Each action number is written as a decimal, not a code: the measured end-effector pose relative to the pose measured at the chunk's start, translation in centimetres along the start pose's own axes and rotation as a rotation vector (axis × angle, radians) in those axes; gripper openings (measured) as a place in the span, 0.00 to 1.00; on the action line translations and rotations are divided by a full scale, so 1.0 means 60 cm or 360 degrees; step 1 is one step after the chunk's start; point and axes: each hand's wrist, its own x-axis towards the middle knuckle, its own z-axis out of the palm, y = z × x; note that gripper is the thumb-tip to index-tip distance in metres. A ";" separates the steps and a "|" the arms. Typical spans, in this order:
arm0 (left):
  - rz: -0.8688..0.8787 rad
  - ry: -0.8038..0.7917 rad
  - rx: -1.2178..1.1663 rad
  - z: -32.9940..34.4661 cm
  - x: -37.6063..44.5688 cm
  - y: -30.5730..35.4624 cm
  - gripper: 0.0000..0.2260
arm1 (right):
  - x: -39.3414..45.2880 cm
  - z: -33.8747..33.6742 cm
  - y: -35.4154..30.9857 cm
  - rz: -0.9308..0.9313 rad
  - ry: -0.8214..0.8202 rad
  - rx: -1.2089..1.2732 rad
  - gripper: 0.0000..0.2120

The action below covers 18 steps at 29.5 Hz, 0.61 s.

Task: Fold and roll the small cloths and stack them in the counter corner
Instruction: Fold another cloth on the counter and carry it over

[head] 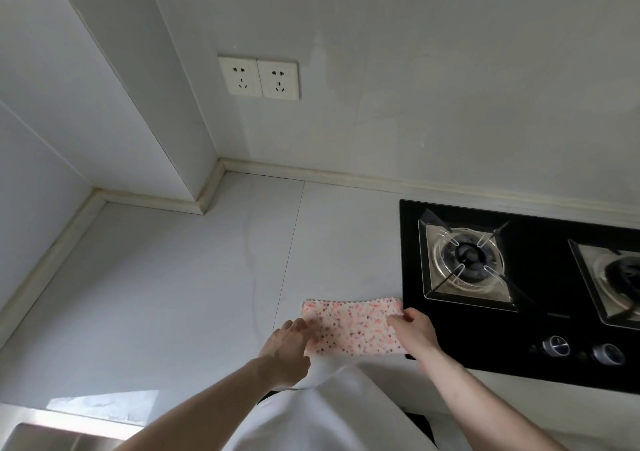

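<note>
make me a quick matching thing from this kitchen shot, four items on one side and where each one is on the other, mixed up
Items:
1. speckled pink cloth
2. double wall socket
3. gas hob
4. sink

Places:
A. bottom left corner of the view
B. on the wall above the counter corner
C. set into the counter at the right
D. flat on the counter between both hands

Pairs: 1-D, 2-B, 3-C, 4-A

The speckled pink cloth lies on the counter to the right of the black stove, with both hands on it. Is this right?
Not quite: in the head view the speckled pink cloth lies left of the black stove, not right. Both the left hand and right hand are on it.
</note>
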 end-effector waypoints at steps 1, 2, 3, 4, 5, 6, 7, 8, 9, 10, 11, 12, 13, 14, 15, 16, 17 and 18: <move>-0.0005 -0.0013 0.0014 0.002 -0.002 0.002 0.21 | -0.001 -0.005 -0.002 -0.0015 -0.0001 0.0038 0.07; -0.0009 -0.0018 0.0016 0.004 -0.005 0.003 0.22 | -0.003 -0.008 -0.005 -0.0043 -0.0008 0.0065 0.06; -0.0008 -0.0018 0.0003 0.006 -0.006 0.005 0.22 | -0.008 -0.009 -0.011 -0.0079 -0.0011 0.0095 0.06; -0.0004 -0.0016 -0.0016 0.008 -0.008 0.006 0.23 | -0.012 -0.008 -0.016 -0.0117 -0.0016 0.0121 0.07; 0.0002 -0.0022 -0.0041 0.010 -0.010 0.007 0.24 | -0.017 -0.004 -0.023 -0.0153 -0.0019 0.0149 0.06; 0.0005 -0.0024 -0.0070 0.011 -0.012 0.007 0.25 | -0.021 0.002 -0.030 -0.0186 -0.0025 0.0155 0.05; 0.0003 -0.0028 -0.0100 0.012 -0.015 0.007 0.25 | -0.029 0.010 -0.038 -0.0221 -0.0042 0.0148 0.04; -0.0002 -0.0024 -0.0126 0.013 -0.017 0.006 0.25 | -0.035 0.020 -0.045 -0.0255 -0.0071 0.0121 0.04; -0.0010 -0.0016 -0.0147 0.015 -0.019 0.006 0.25 | -0.044 0.030 -0.052 -0.0288 -0.0103 0.0093 0.04; -0.0017 -0.0009 -0.0162 0.016 -0.021 0.005 0.25 | -0.050 0.043 -0.056 -0.0319 -0.0135 0.0053 0.04; -0.0024 0.0007 -0.0178 0.016 -0.025 0.005 0.25 | -0.054 0.056 -0.060 -0.0345 -0.0166 0.0003 0.05; -0.0030 0.0024 -0.0196 0.017 -0.029 0.005 0.24 | -0.058 0.069 -0.062 -0.0359 -0.0192 -0.0051 0.06; -0.0031 0.0043 -0.0216 0.018 -0.033 0.005 0.22 | -0.063 0.082 -0.066 -0.0367 -0.0210 -0.0078 0.07; -0.0031 0.0064 -0.0233 0.019 -0.038 0.004 0.21 | -0.066 0.096 -0.068 -0.0370 -0.0226 -0.0094 0.08; -0.0037 0.0083 -0.0247 0.021 -0.043 0.002 0.20 | -0.069 0.110 -0.070 -0.0384 -0.0245 -0.0108 0.08; -0.0051 0.0106 -0.0263 0.023 -0.048 -0.001 0.18 | -0.070 0.122 -0.073 -0.0392 -0.0263 -0.0128 0.07; -0.0070 0.0128 -0.0285 0.024 -0.052 -0.004 0.18 | -0.071 0.132 -0.075 -0.0400 -0.0276 -0.0141 0.06; -0.0092 0.0146 -0.0311 0.024 -0.056 -0.007 0.17 | -0.072 0.140 -0.078 -0.0396 -0.0298 -0.0130 0.04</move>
